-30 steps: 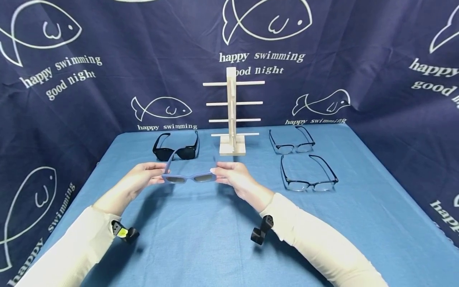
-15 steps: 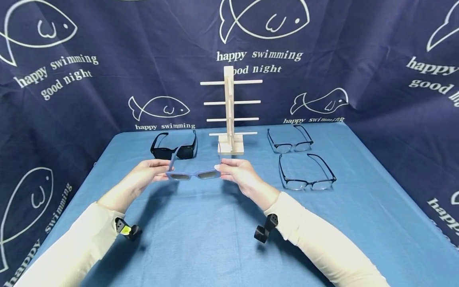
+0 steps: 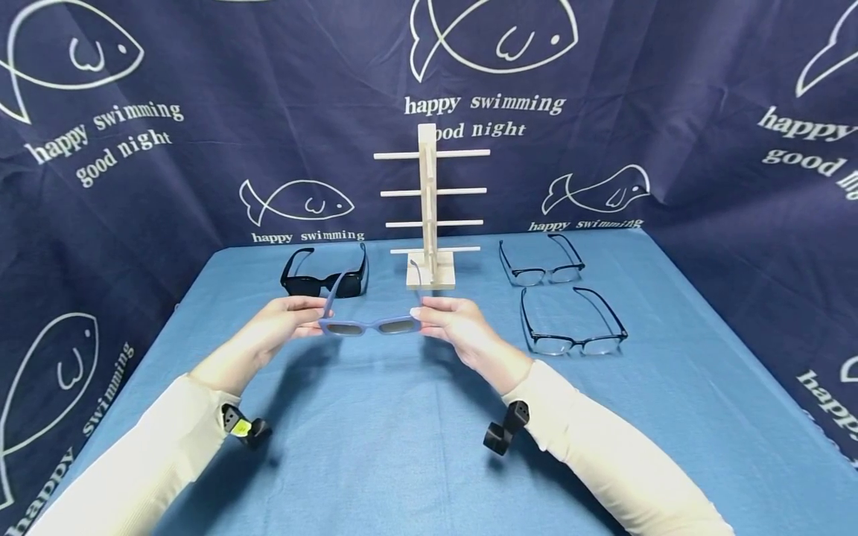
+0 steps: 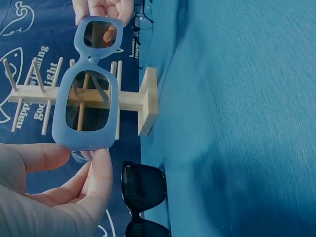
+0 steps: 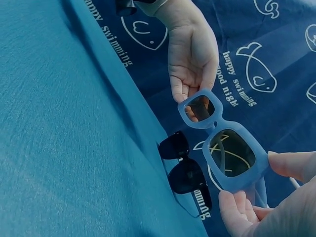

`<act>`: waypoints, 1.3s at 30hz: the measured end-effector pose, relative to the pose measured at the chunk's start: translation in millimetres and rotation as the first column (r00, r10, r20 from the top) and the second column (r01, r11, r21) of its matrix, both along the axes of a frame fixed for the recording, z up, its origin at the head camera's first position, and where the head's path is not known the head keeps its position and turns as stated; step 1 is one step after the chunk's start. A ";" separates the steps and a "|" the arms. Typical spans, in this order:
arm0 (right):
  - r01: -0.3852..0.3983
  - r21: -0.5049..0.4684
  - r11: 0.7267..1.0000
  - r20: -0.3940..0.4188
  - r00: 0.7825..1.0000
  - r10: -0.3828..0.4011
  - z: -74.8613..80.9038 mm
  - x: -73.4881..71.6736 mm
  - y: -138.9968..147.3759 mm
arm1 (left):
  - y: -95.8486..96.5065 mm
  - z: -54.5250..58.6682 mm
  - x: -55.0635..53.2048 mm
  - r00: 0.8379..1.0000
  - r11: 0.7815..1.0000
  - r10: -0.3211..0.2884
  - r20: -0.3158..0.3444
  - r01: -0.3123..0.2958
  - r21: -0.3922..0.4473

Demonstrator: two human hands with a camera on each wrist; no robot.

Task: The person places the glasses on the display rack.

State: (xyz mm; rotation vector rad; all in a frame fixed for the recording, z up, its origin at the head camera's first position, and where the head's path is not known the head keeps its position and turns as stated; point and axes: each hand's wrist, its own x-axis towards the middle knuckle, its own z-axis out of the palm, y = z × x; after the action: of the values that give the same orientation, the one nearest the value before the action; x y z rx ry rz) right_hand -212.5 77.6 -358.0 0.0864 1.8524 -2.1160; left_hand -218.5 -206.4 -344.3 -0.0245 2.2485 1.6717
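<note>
Blue-framed sunglasses (image 3: 370,326) with dark lenses hang over the table between both hands, temples unfolded and pointing away. My left hand (image 3: 284,324) pinches their left end by the hinge, and my right hand (image 3: 456,327) pinches the right end. In the left wrist view the thumb and fingers hold the corner of the blue sunglasses (image 4: 85,108). The right wrist view shows the same grip on the other corner of the frame (image 5: 234,153). Behind them stands a wooden display rack (image 3: 429,201) with several pairs of bare rods.
Black sunglasses (image 3: 325,284) lie behind my left hand. Two pairs of clear dark-rimmed eyeglasses, a farther one (image 3: 548,274) and a nearer one (image 3: 579,342), lie on the right. A blue cloth covers the table (image 3: 375,447); a navy fish-print curtain (image 3: 201,149) hangs behind.
Both hands have carried the blue sunglasses a little to the right, so they sit more nearly in front of the rack. The head view has shifted slightly; the other glasses lie where they were.
</note>
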 end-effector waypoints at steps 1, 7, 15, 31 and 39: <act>0.003 0.003 1.000 0.002 1.000 -0.003 -0.2 -0.2 0.5 | 0.8 0.3 0.3 1.000 1.000 -0.004 -0.002 0.004 0.004; 0.012 0.003 1.000 0.018 1.000 -0.012 -0.3 -0.8 3.6 | 5.4 3.2 0.5 1.000 1.000 -0.005 0.013 0.005 0.003; 0.016 0.005 1.000 0.012 1.000 -0.016 4.0 -0.4 8.5 | 9.0 4.4 -3.2 1.000 1.000 -0.001 0.028 0.001 -0.002; 0.011 0.005 1.000 -0.007 1.000 -0.011 3.4 -7.1 33.7 | 27.6 1.6 -10.6 1.000 0.999 -0.017 0.014 0.017 0.044; 0.012 -0.017 1.000 -0.019 1.000 -0.013 5.9 -8.6 42.2 | 30.3 0.5 -13.5 0.999 0.997 -0.039 0.011 0.038 0.072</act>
State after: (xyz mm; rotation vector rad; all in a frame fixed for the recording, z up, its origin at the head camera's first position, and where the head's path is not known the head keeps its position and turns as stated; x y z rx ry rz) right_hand -221.0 119.8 -352.0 0.0743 1.8495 -2.1475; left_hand -232.0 -176.1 -343.8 0.0252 2.1648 1.7257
